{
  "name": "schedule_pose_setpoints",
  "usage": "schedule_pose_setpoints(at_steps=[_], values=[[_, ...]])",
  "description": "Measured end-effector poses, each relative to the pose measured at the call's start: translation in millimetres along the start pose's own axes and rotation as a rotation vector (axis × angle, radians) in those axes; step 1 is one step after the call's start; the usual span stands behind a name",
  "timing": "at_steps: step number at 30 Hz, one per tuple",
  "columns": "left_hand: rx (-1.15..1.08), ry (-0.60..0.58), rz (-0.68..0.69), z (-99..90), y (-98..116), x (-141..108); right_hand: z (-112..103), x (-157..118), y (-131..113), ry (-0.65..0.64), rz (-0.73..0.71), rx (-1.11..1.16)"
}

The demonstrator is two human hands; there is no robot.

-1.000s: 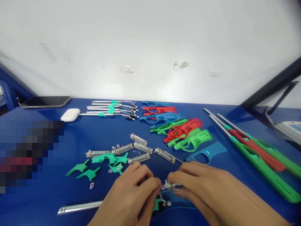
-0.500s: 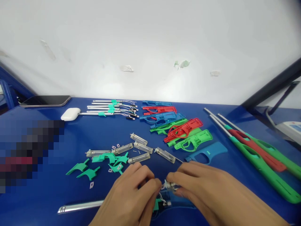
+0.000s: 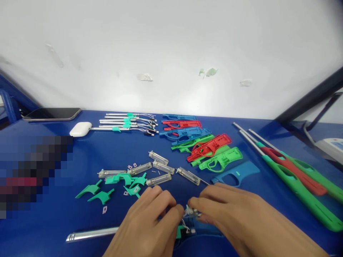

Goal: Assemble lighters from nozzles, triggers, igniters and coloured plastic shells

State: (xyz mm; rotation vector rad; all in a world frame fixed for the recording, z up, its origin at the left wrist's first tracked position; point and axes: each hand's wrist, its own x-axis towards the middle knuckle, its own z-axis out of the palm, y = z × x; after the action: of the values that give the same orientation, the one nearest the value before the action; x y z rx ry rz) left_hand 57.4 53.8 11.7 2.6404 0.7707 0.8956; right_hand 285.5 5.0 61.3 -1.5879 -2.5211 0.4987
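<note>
My right hand (image 3: 227, 214) pinches a small clear capsule (image 3: 192, 212) with a white top between thumb and fingers. Close on its left, my left hand (image 3: 155, 221) has its fingers pressed together at the capsule's white end; what they grip is too small to make out. Under both hands lies a blue handle shell (image 3: 206, 230), partly hidden. A metal tube (image 3: 91, 235) runs out to the left from beneath my left hand. White wires, a green piece (image 3: 178, 232) and a black part show between the hands.
Clear capsules (image 3: 160, 179) and green triggers (image 3: 102, 196) lie beyond my hands. Coloured shells (image 3: 211, 147) are at centre right, finished-looking long lighters (image 3: 292, 178) at right. Wired metal tubes (image 3: 115, 121), a white case (image 3: 80, 129) and a phone (image 3: 52, 114) lie at back left.
The capsule and its white top have turned slightly between my fingers. Both hands stay almost in the same place.
</note>
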Motion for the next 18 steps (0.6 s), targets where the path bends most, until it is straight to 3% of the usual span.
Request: schedule_pose_setpoints(at_steps=[6,13,18], values=[[0.01,0.006,-0.004,0.0,0,1,4,2,1,0.047,-0.029,0.008],[-0.043,0.014,-0.048,-3.1,-1,8,2,-10,5,0.106,0.051,0.073],[-0.028,0.047,-0.026,-1.9,2,8,3,-11,6,0.076,0.074,0.101]])
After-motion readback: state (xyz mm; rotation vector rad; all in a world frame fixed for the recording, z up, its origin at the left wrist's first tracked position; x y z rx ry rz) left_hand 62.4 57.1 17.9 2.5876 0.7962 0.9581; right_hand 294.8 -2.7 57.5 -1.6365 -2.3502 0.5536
